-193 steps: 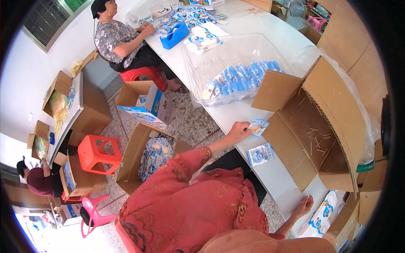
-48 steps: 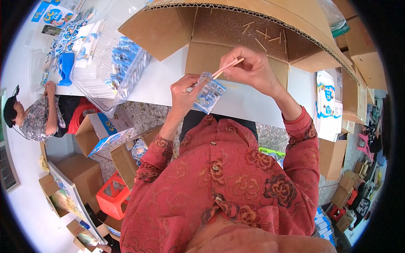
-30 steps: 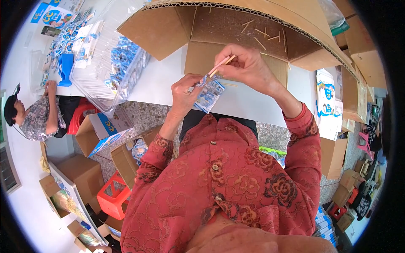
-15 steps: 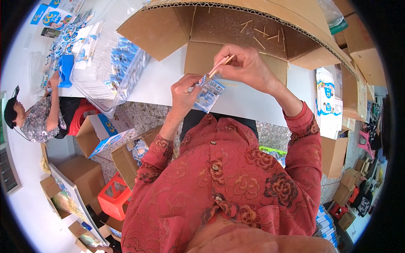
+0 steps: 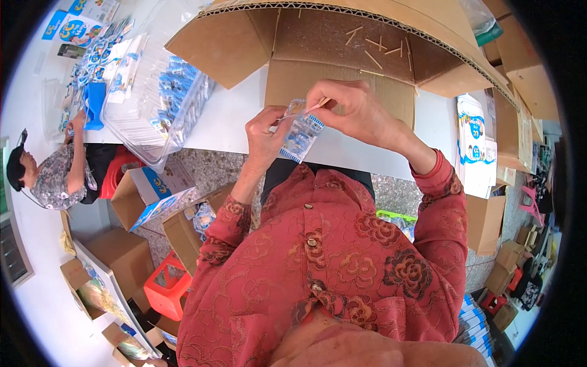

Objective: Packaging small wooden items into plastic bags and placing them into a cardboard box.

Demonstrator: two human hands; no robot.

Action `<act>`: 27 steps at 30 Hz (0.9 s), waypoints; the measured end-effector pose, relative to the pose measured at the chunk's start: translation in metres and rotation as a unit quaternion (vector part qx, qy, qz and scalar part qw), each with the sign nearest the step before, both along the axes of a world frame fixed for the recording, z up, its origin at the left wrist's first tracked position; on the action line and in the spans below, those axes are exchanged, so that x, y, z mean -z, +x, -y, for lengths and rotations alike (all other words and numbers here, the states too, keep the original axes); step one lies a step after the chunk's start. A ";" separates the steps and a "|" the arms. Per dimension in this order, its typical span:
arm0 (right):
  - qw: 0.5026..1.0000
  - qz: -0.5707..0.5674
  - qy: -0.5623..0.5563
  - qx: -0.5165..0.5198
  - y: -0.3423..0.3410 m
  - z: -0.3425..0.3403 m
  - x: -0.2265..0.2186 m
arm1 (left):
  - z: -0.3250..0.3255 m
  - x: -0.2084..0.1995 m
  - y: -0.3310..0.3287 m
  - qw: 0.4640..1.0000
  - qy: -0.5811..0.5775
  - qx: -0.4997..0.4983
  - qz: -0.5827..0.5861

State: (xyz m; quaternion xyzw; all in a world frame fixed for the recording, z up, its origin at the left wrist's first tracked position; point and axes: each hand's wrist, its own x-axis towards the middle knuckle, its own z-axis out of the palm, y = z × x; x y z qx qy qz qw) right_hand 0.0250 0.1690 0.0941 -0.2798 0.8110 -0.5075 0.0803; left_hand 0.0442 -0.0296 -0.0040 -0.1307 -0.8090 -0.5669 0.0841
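Observation:
My left hand (image 5: pixel 264 133) is closed on the edge of a small clear and blue plastic packet (image 5: pixel 299 136), held over the table's near edge. At the packet's top, my right hand (image 5: pixel 354 110) pinches a few thin wooden sticks (image 5: pixel 323 102), one of them pinkish. The sticks' lower ends meet the packet's mouth; whether they are inside is hard to tell. Just beyond both hands, an open cardboard box (image 5: pixel 342 49) lies with its opening toward me. Several loose sticks (image 5: pixel 374 60) are scattered in it.
A clear plastic tub (image 5: pixel 160 144) of blue packets stands left on the white table (image 5: pixel 235 113). Printed white-and-blue packaging (image 5: pixel 476 144) lies at the right edge. A co-worker (image 5: pixel 55 165) sits far left. Cartons and a red stool (image 5: pixel 166 286) stand on the floor.
My right hand has come down with the sticks to the packet's mouth. Less of the sticks shows now. My left hand keeps the packet in nearly the same place.

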 end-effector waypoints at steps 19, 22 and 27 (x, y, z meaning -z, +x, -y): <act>0.995 -0.074 0.033 -0.050 0.002 0.002 0.005 | -0.007 0.002 0.004 0.999 0.016 0.012 0.050; 0.995 -0.080 0.038 -0.055 0.002 0.003 0.008 | -0.006 0.004 0.004 0.997 0.023 0.005 0.075; 0.992 -0.098 0.031 -0.069 0.004 0.005 0.009 | -0.008 0.007 0.002 0.997 0.060 -0.020 0.052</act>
